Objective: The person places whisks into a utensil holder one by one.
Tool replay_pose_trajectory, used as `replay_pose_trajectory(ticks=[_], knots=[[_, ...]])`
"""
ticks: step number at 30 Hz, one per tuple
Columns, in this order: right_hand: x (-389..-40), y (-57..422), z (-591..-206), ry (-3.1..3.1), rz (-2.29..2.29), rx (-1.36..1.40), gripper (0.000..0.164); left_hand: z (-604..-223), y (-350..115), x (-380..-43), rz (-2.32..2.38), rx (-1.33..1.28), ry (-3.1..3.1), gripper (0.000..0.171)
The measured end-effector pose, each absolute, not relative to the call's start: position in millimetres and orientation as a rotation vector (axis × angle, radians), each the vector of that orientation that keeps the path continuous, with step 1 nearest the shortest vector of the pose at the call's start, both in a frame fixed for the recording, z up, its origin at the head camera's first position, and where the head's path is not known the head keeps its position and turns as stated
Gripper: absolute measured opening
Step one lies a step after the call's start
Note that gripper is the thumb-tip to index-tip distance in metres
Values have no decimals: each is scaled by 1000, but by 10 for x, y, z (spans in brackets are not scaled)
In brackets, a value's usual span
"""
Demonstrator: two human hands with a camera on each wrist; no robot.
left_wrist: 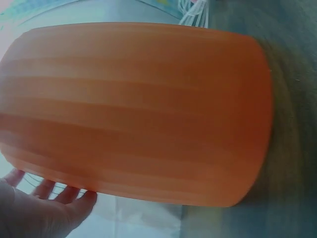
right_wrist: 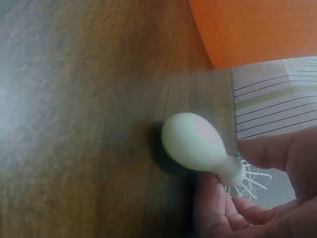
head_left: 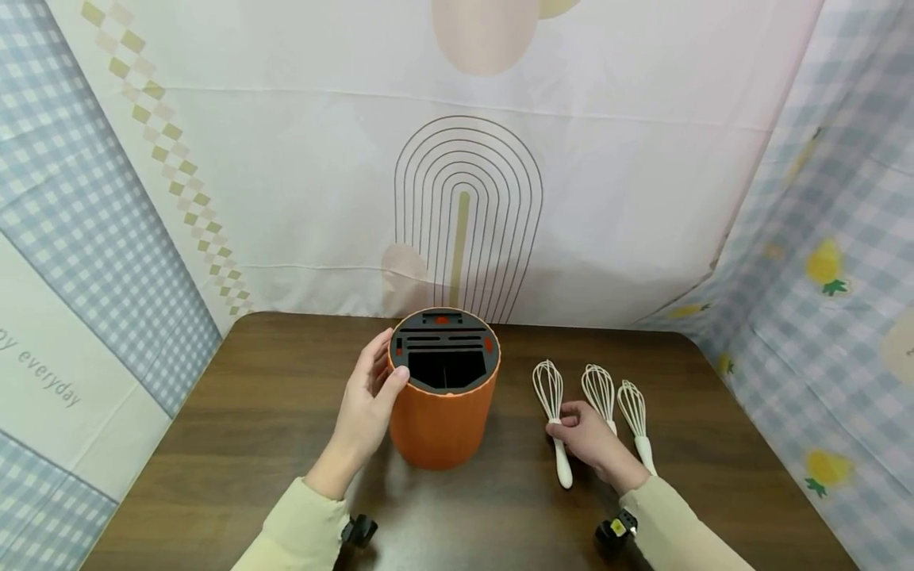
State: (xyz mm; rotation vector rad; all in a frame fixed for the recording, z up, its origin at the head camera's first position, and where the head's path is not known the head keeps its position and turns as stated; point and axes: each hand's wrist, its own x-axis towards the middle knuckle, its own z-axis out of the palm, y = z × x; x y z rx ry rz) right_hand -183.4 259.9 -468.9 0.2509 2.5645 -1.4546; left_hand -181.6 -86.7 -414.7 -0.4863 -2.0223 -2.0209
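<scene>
An orange, round utensil holder (head_left: 444,428) with a black slotted top stands upright on the table. My left hand (head_left: 366,408) holds it at its upper left side, thumb by the rim and fingers round the far side; in the left wrist view the fingertips (left_wrist: 69,193) lie against its ribbed wall. To the right, my right hand (head_left: 589,436) pinches the leftmost white whisk (head_left: 559,456) where handle meets wires. The whisk's rounded handle end (right_wrist: 193,141) points toward me, close over the wood. Two more whisks, a middle one (head_left: 598,388) and a right one (head_left: 643,444), lie beside that hand, the middle one's handle hidden behind it.
The brown wooden table (head_left: 236,444) ends at a pale patterned cloth (head_left: 314,198) hung behind it. Checked blue cloth (head_left: 807,373) hangs along the right side, and similar cloth (head_left: 93,135) along the left. The holder's top has narrow slots and a larger dark opening (head_left: 446,371).
</scene>
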Motion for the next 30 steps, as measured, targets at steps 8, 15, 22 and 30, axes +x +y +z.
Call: replay_pose_trajectory(ticks=[8, 15, 22, 30], knots=[[-1839, 2587, -4735, 2670, -1348, 257, 39, -4251, -811, -1824, -2080, -483, -1931, 55], [-1840, 2600, -4751, 2713, -1299, 263, 36, -4263, -753, -1840, -2101, -499, -1887, 55], [-1867, 2605, -4739, 2702, -1315, 247, 33, -4248, -711, -1839, -2098, -498, -1882, 54], [-1872, 2610, -4662, 2573, -1406, 240, 35, -4284, -690, -1841, -2060, -496, -1898, 53]])
